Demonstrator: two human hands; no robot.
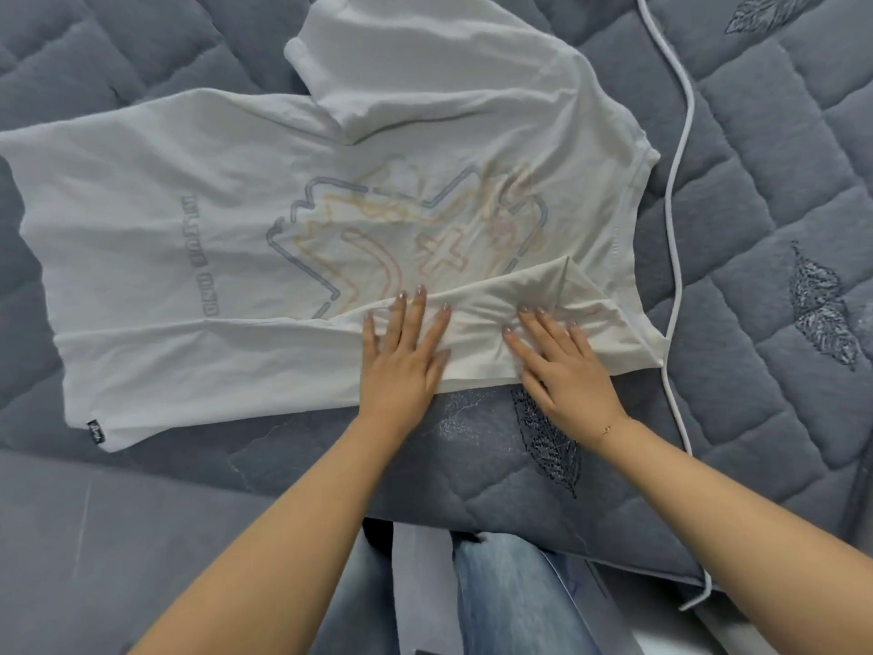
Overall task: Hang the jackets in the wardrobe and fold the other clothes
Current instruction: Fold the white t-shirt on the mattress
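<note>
Blue jeans (496, 593) on the person's legs fill the bottom edge, standing against the near side of a grey quilted bedspread (756, 286) stitched with leaf patterns. Both bare forearms reach forward over that edge. A thin bracelet (607, 428) circles the right wrist. Left hand (401, 352) lies flat with fingers straight and spread, pressing down on the near folded edge of a white T-shirt (189, 257); it grips nothing. Right hand (557, 356) rests just beside it, fingers likewise extended and spread, pressing the near sleeve that is folded inward over the shirt's body. That shirt lies spread on the bedspread, collar to the right and hem to the left, its print showing faintly through the cloth. Its far sleeve is loosely turned over the body. A white cable (680, 182) runs along the bedspread right of the shirt, from the far edge down to the near corner.
</note>
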